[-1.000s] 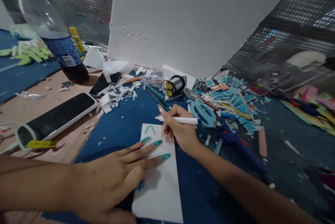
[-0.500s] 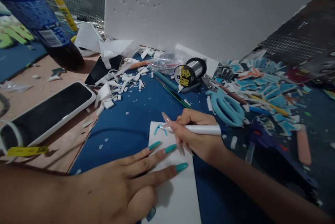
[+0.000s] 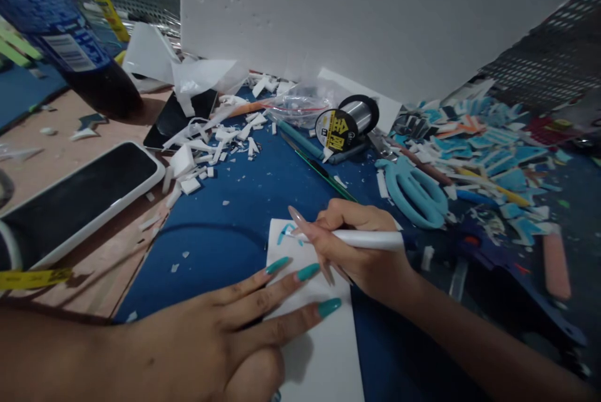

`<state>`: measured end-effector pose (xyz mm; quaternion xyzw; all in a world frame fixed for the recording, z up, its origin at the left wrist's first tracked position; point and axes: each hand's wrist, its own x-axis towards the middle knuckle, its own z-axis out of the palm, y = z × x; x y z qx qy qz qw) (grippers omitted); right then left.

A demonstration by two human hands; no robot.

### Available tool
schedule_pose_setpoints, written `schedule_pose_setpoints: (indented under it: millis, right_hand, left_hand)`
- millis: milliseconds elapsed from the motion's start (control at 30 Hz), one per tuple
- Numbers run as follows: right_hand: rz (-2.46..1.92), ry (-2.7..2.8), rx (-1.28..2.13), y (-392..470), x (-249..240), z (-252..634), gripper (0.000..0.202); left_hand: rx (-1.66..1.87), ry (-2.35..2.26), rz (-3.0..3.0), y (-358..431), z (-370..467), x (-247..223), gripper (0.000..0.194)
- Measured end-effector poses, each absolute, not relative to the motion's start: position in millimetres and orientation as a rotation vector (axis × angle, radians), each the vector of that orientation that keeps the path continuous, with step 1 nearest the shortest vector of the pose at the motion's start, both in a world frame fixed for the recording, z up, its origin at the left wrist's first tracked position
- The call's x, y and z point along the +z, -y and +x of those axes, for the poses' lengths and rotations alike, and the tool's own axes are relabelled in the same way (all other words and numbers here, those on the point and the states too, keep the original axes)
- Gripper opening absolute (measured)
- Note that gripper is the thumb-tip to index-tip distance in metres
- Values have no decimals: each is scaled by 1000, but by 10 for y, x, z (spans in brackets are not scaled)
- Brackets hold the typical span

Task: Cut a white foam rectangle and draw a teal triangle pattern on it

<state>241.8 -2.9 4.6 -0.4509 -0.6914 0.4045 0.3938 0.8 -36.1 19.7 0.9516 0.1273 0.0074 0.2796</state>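
A white strip of board or paper [image 3: 323, 352] lies on the blue mat, with light-blue marks near its far end. My left hand [image 3: 248, 320], with long teal nails, rests on the strip, its fingers spread and flat. In my right hand [image 3: 361, 239] a white marker [image 3: 370, 239] is pinched, its tip touching the strip at the blue marks. The two hands are close together but apart.
Light-blue scissors [image 3: 416, 192], a wire spool [image 3: 347, 123] and a green pen lie beyond my hands. Cut scraps [image 3: 493, 151] pile up at the right, near a dark blue tool. At the left are a white-edged device [image 3: 79, 201] and a bottle [image 3: 79, 45].
The camera view has shifted slightly. The marker is still in my right hand, and its tip is still at the blue marks. My left hand stays on the strip.
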Motion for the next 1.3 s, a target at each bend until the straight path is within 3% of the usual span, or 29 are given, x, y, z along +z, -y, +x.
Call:
schedule_pose_setpoints:
  millis: [433, 700, 1300]
  right_hand:
    - [-1177, 1708, 1032, 23, 73, 2399, 40]
    - [-1163, 1671, 1034, 19, 63, 2382, 44]
    - [-1199, 1685, 922, 49, 60, 2381, 45]
  left_hand:
    - [172, -364, 2582, 388, 9, 133, 37]
    - [143, -361, 2562, 370, 8, 108, 54]
    - [118, -375, 2592, 361, 10, 156, 54]
